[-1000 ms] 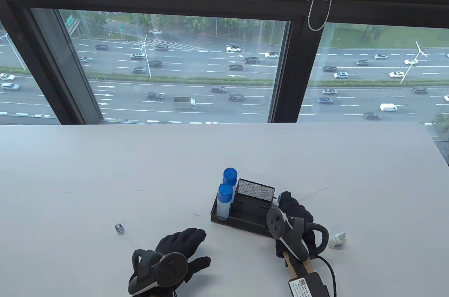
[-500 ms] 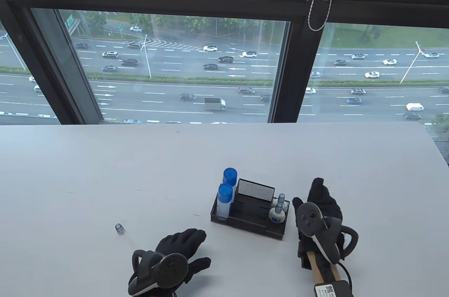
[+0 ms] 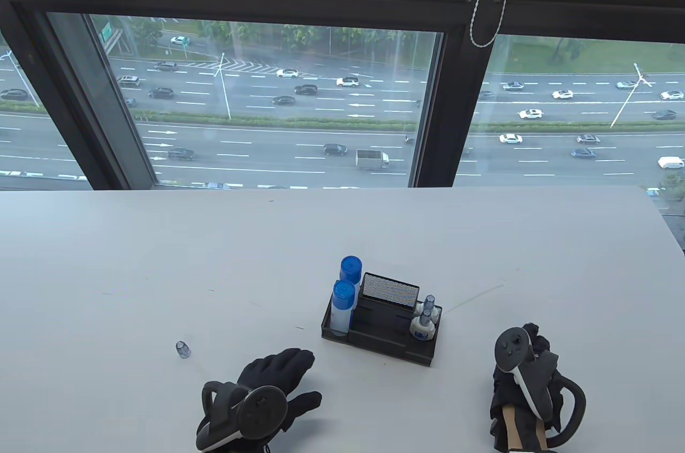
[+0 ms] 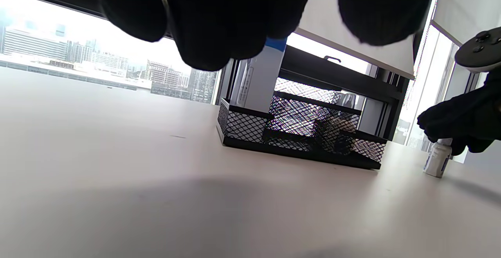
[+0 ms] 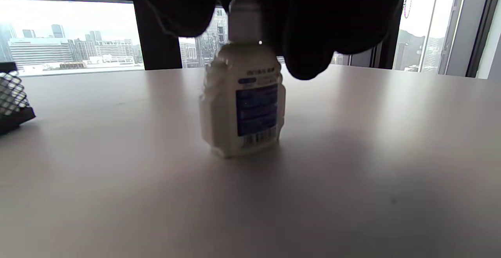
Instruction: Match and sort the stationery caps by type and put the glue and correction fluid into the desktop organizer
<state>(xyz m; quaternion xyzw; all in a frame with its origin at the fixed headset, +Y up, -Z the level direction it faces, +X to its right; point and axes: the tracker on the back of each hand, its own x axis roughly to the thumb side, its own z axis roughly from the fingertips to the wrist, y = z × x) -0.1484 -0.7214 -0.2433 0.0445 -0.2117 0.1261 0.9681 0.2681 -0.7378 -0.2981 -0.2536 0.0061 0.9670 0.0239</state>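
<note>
The right hand (image 3: 527, 372) has come away from the organizer (image 3: 374, 332), where two small bottles (image 3: 423, 325) now stand, and grips the top of the last bottle (image 5: 242, 101) upright on the counter (image 3: 160, 260), while the left hand (image 3: 267, 394) rests open.

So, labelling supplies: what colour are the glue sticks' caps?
Blue, on both glue sticks; the table view shows it best.

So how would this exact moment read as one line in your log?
right hand: fingers on correction fluid bottle standing on table | left hand: resting open | organizer: two glue sticks, two bottles | loose cap: table
</note>
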